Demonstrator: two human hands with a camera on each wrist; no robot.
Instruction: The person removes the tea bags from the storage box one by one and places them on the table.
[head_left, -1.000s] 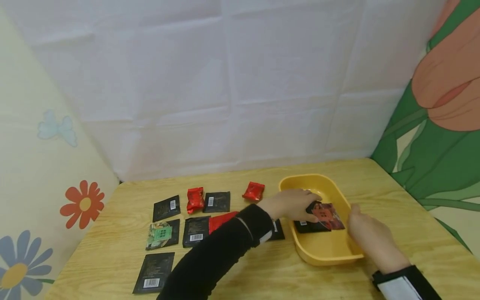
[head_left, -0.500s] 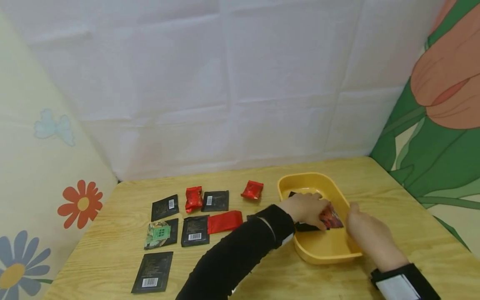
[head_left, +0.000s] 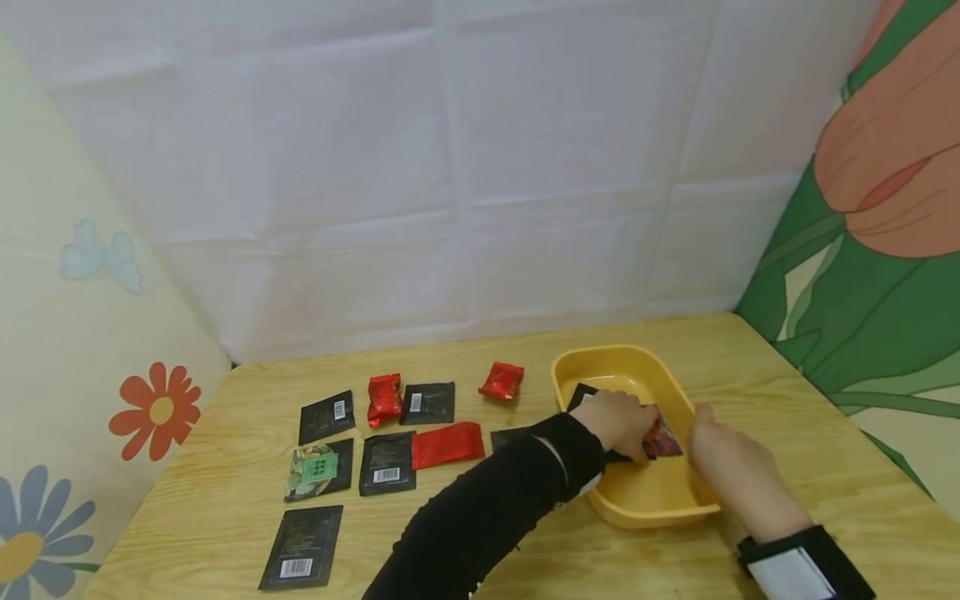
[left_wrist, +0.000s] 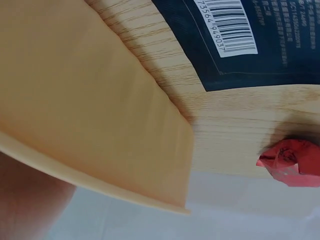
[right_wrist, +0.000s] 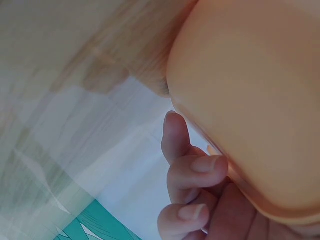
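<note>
My left hand [head_left: 617, 419] reaches into the yellow plastic tub [head_left: 626, 518] from its left side. Its fingers bend down over a flat packet with a dark red print [head_left: 663, 442], and a black packet [head_left: 581, 395] shows behind the hand. The fingertips are hidden, so I cannot tell whether they pinch the packet. At the tub's right side, my right hand [head_left: 738, 471] grips the rim; in the right wrist view, curled fingers [right_wrist: 197, 172] lie against the tub's outer wall. The left wrist view shows the tub's outer wall [left_wrist: 100, 105] with part of the hand behind the rim.
Left of the tub, several black packets [head_left: 302, 546] lie spread over the wooden table [head_left: 187, 533]. Among them are a green-labelled packet [head_left: 313, 471], a flat red packet [head_left: 447, 445] and two small red wrapped pieces [head_left: 385, 398]. A white sheet [head_left: 450, 167] hangs behind.
My left hand has moved right, farther over the packets in the tub, covering more of the red-printed one and uncovering the black packet behind. My right hand stays at the rim.
</note>
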